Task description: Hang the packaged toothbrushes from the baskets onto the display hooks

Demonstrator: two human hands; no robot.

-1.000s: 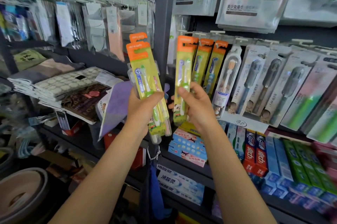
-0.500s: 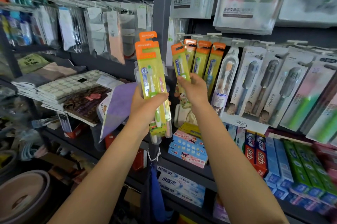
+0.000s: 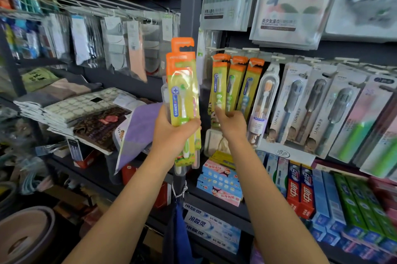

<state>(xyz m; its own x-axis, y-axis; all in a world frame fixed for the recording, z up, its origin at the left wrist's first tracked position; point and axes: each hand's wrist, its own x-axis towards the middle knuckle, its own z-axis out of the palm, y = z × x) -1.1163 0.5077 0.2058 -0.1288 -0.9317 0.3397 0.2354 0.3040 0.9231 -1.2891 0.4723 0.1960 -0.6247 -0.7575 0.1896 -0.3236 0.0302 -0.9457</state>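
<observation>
Since half a second ago, my right hand (image 3: 233,123) has carried its pack in against the hanging row, so the pack that stood tilted and free now hangs in line with its neighbours, and my left hand has barely shifted.

Far left, folded cloths (image 3: 71,111) lie stacked on a shelf. Next, my left hand (image 3: 171,132) grips a bundle of toothbrush packs (image 3: 182,100) upright in front of the dark shelf post (image 3: 191,5), thumb across the front and fingers curled behind. The front pack has an orange header card with a hang slot, a yellow-green backing and a clear blister over a white brush with a green grip; a blue round badge sits near the brush head. More packs are stacked behind it.

To the right, my right hand pinches the lower part of the leftmost hanging pack (image 3: 219,89), fingertips on its blister. It has the same orange top and yellow card, with two like packs just beside it. I cannot tell whether its slot is on the hook. Further right hang grey toothbrush boxes (image 3: 300,104), with toothpaste boxes (image 3: 300,188) below.
</observation>
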